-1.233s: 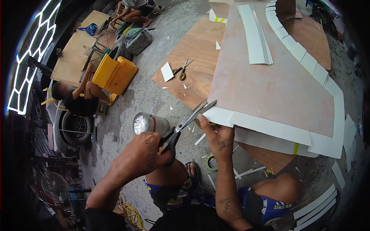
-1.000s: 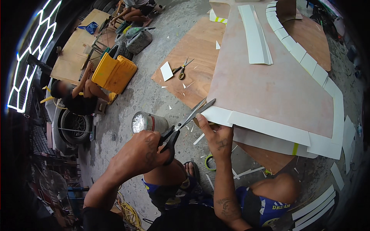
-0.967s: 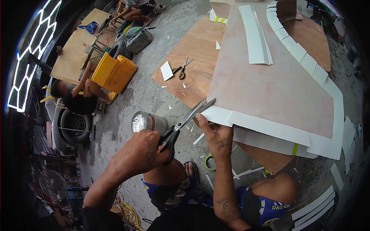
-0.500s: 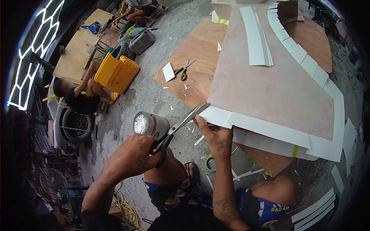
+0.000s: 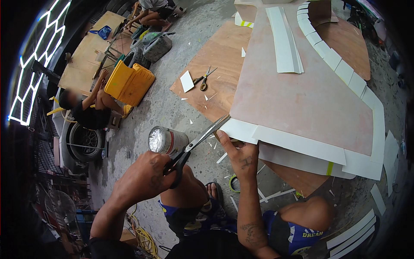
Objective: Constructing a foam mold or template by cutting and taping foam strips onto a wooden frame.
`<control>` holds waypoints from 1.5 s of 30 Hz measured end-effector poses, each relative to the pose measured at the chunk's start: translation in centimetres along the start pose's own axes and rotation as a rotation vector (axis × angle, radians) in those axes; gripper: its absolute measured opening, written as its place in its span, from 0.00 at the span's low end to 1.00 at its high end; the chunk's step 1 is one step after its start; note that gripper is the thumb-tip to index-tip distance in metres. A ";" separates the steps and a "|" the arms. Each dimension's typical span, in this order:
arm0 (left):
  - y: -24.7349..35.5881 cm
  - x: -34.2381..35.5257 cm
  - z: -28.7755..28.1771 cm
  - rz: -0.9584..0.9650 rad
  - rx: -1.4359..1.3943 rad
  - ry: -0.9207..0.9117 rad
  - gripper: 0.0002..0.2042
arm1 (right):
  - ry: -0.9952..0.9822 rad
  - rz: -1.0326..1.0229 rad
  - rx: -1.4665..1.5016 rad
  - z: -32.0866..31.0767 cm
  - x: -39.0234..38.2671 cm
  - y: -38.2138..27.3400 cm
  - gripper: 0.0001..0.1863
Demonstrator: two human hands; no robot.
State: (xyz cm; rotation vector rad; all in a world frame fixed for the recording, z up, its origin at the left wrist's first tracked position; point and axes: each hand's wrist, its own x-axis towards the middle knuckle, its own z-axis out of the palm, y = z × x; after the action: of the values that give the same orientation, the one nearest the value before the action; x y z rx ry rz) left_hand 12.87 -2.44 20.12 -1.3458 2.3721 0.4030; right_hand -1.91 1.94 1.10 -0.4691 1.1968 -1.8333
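My left hand (image 5: 144, 177) grips black-handled scissors (image 5: 188, 146), their blades nearly together, reaching the left end of a white strip (image 5: 238, 128). My right hand (image 5: 241, 157) pinches that strip from below, thumb uppermost, fingertips partly hidden under it. The strip lies along the near edge of a pale pinkish board (image 5: 302, 99), whose curved right edge carries a row of white pieces (image 5: 332, 58). A stack of long white strips (image 5: 284, 41) rests on the board. Below my hands are a metal can (image 5: 168, 140) and a green tape roll (image 5: 234, 183).
Plywood (image 5: 194, 99) at left holds spare scissors (image 5: 203, 84) and scraps. A seated person (image 5: 90, 112) works by a yellow plastic container (image 5: 129, 84) and wooden table (image 5: 73, 75); another person (image 5: 153, 15) crouches behind. Loose white strips (image 5: 353, 228) and a coiled yellow cable (image 5: 144, 239) lie on the concrete.
My left hand and the scissors have shifted down and to the left, and the blades have drawn closer together. My right hand has moved only slightly, staying on the strip's end.
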 end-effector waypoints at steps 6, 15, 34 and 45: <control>-0.1 0.1 0.1 0.000 -0.018 0.002 0.07 | 0.007 -0.031 -0.015 0.0 0.0 0.3 0.14; -0.4 0.2 0.4 0.025 -0.073 0.004 0.11 | 0.012 -0.030 -0.059 -0.1 0.1 0.4 0.14; -0.5 0.2 -0.3 0.067 -0.039 -0.045 0.07 | 0.045 -0.096 -0.005 0.1 0.2 1.1 0.14; -0.3 0.3 -0.9 -0.005 -0.132 -0.122 0.08 | 0.042 -0.098 -0.033 0.0 0.2 0.9 0.15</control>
State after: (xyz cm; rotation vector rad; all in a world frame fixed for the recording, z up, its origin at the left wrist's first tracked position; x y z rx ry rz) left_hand 12.86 -3.15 20.74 -1.3437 2.2762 0.6319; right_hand -1.60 1.60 0.27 -0.5186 1.2530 -1.9176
